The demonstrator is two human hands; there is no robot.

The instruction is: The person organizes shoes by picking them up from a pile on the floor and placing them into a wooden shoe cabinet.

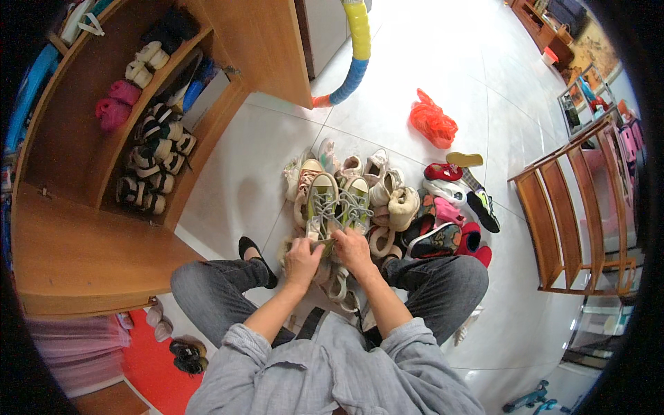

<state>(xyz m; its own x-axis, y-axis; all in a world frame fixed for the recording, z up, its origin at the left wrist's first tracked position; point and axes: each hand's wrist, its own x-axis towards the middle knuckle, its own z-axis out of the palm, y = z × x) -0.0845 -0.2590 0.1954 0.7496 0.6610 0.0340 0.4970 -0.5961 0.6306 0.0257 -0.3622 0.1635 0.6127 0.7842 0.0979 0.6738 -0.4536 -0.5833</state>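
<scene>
A pair of green canvas sneakers with grey laces and pale rubber toes lies before me, toes pointing away. My left hand [302, 262] pinches the heel end of the left green sneaker [322, 199]. On the same collar, my right hand [353, 252] grips from the other side, fingers close to the left hand. Beside it is the right green sneaker [356, 199], its heel partly hidden by my right hand. A pink canvas sneaker [309, 171] sits behind the pair at the left. Close by stands a cream fleece-lined boot [403, 207]. More shoes lie partly hidden beneath my forearms.
At left stands an open wooden cabinet [67, 228] with several shoes on its shelves, its door [259, 46] swung outward. A red plastic bag [433, 120] lies on the tiles ahead. Patterned slip-ons [436, 241] and red slippers [471, 239] crowd the right. A wooden rack [544, 223] stands farther right.
</scene>
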